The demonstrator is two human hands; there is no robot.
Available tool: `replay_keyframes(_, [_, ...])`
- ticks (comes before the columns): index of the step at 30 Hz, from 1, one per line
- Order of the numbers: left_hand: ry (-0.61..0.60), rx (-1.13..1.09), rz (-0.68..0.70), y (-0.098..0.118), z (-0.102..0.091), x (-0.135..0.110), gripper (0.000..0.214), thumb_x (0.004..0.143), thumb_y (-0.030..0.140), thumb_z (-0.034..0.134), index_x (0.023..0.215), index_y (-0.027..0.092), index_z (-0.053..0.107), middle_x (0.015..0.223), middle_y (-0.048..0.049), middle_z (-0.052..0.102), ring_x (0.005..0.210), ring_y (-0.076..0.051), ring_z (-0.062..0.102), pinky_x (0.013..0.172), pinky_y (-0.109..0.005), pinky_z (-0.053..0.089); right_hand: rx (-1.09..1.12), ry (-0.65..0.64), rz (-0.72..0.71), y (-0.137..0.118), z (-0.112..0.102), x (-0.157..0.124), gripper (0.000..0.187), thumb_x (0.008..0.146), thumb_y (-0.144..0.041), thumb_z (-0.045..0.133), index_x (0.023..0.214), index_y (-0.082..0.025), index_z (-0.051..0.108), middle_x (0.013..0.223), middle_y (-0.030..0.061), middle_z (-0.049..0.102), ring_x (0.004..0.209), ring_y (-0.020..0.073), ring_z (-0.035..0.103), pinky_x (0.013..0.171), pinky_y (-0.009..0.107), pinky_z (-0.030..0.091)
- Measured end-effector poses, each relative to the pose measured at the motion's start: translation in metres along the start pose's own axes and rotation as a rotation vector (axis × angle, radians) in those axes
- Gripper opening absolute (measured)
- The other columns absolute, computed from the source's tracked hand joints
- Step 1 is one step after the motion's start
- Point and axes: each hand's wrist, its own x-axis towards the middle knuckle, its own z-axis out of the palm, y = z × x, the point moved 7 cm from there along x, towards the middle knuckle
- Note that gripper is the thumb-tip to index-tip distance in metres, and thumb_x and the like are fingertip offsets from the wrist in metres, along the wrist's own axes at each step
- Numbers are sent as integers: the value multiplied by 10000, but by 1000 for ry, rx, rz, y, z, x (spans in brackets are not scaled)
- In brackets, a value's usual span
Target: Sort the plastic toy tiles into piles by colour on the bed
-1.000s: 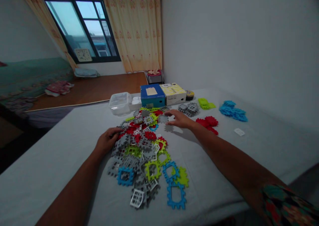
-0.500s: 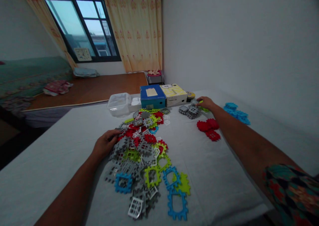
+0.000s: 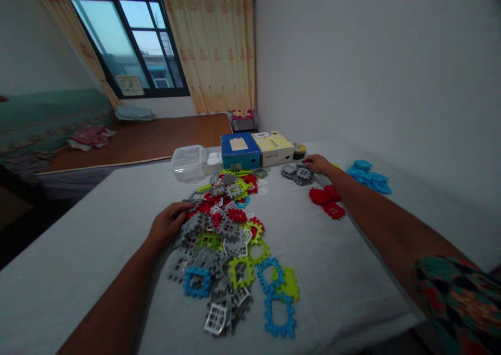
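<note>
A pile of interlocking plastic tiles in grey, red, lime and blue, with white lattice inserts, covers the middle of the cloth. My left hand (image 3: 168,223) rests at the pile's left edge, thumb and bent fingers apart, fingertips touching grey and red tiles (image 3: 205,206). Reaching far forward, my right hand (image 3: 318,164) has its fingers closed at the edge of a grey tile (image 3: 302,173) on a small grey stack. The fingertips are partly hidden. Red tiles (image 3: 327,200) lie nearer, beside my right forearm, and a stack of blue tiles (image 3: 368,176) sits beyond it.
At the back stand a clear plastic tub (image 3: 188,163), a blue box (image 3: 239,150), a yellow-and-white box (image 3: 273,149) and a small round tin (image 3: 299,151). Blue frame tiles (image 3: 280,315) lie near the front. A white wall (image 3: 376,62) borders the right side.
My right hand has moved slightly left and down, bringing the grey tile from above the stack onto it. My left hand stays at the pile's edge. The view has shifted slightly.
</note>
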Motion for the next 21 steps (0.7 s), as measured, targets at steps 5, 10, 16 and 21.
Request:
replay_keyframes(5, [4, -3, 5, 0, 1, 1, 372, 760, 475, 541, 948, 233, 752, 1096, -73, 745, 1056, -262, 677, 1028, -431, 495, -41, 17, 3, -21, -8, -6, 294, 764, -87, 578, 930, -189, 798, 1048, 64, 770, 1006, 224, 682, 948, 338, 498])
replay_keyframes(10, [11, -3, 3, 3, 2, 0, 360, 755, 438, 528, 950, 233, 750, 1078, -63, 746, 1057, -256, 673, 1023, -422, 497, 21, 69, -147, -84, -12, -28, 313, 817, -110, 564, 1029, -203, 775, 1091, 60, 760, 1027, 221, 681, 963, 358, 501])
replay_keyframes(16, [16, 11, 17, 7, 2, -2, 352, 782, 399, 516, 992, 233, 745, 1116, -63, 728, 1081, -246, 657, 1032, -417, 487, 258, -367, -665, -212, 42, -122, 241, 905, -244, 598, 1102, -214, 732, 1059, 54, 755, 906, 187, 697, 840, 316, 520])
replay_keyframes(21, [9, 18, 26, 14, 1, -4, 325, 789, 355, 513, 965, 219, 749, 1110, -70, 727, 1080, -242, 651, 1045, -427, 473, 364, -409, -865, -268, 66, -181, 459, 859, -393, 719, 1279, -217, 652, 1264, 107, 680, 1137, 237, 626, 983, 377, 464])
